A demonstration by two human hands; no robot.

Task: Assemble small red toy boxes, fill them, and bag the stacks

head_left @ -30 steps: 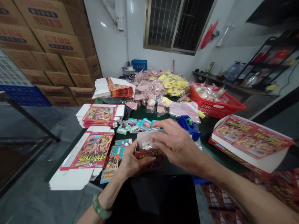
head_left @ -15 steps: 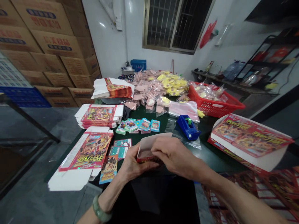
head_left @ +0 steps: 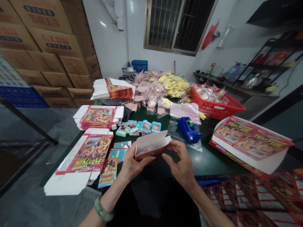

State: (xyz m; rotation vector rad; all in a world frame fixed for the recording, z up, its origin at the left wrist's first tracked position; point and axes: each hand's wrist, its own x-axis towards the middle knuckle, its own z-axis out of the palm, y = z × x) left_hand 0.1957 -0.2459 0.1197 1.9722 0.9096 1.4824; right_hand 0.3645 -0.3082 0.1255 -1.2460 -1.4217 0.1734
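Note:
My left hand (head_left: 134, 165) grips the end of a small red printed cardboard box (head_left: 151, 154), whose white-lined lid flap (head_left: 149, 143) stands open. My right hand (head_left: 181, 165) is open, its fingertips close beside the box's right end with no clear contact. Several loose trading cards (head_left: 138, 126) lie beyond the box on the dark green table (head_left: 213, 164). A blue tape dispenser (head_left: 189, 130) sits on clear plastic to the right. Flat printed box blanks (head_left: 85, 157) and a card pack (head_left: 107, 171) lie left of my left hand. A jade bangle (head_left: 102, 209) circles my left wrist.
Stacks of box blanks (head_left: 99, 118) stand at the table's far left, with larger printed cartons (head_left: 251, 145) at the right. Behind are bagged pink and yellow items (head_left: 161, 90) and a red plastic basket (head_left: 213, 105). Printed sheets (head_left: 255, 198) lie below the near right edge.
My right hand has lifted off the box and moved right, with its fingers spread. The box has tilted, and its lid flap now stands more fully open.

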